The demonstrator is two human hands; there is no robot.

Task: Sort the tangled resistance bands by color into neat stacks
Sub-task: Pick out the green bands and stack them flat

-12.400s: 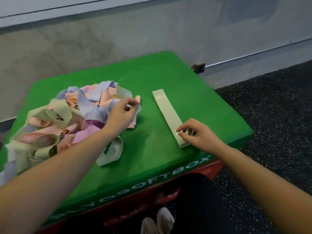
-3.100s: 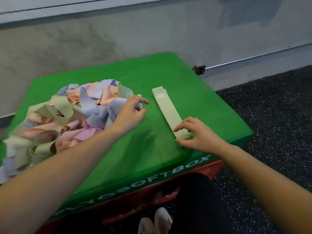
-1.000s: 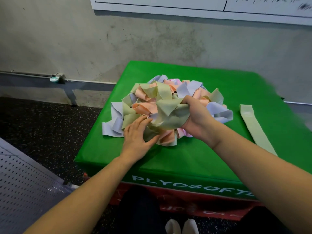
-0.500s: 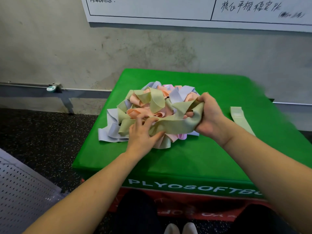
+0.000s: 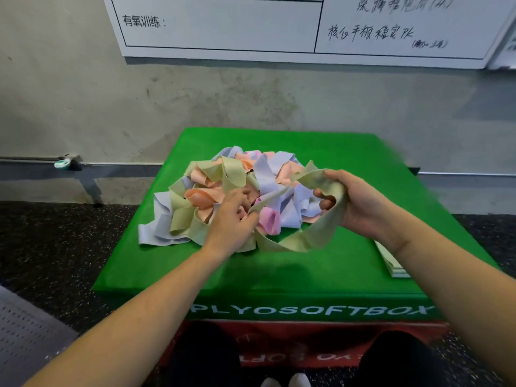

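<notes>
A tangled pile of bands (image 5: 223, 188) in pale green, peach, lavender and pink lies on the green soft box (image 5: 293, 269). My right hand (image 5: 360, 208) grips a pale green band (image 5: 312, 233), whose loop hangs out of the pile toward the box's front. My left hand (image 5: 231, 219) rests on the pile's near side and pinches the same green band's other end. A flat stack of pale green bands (image 5: 392, 263) lies at the box's right edge, partly hidden by my right forearm.
The box stands against a grey concrete wall with a whiteboard (image 5: 279, 26) above. Dark speckled floor surrounds it. A perforated grey panel (image 5: 25, 342) is at the lower left. A red box layer (image 5: 307, 344) sits under the green top.
My right hand has pulled the pale green band farther out to the right, and it now opens into a wide loop. The view has tilted up a little.
</notes>
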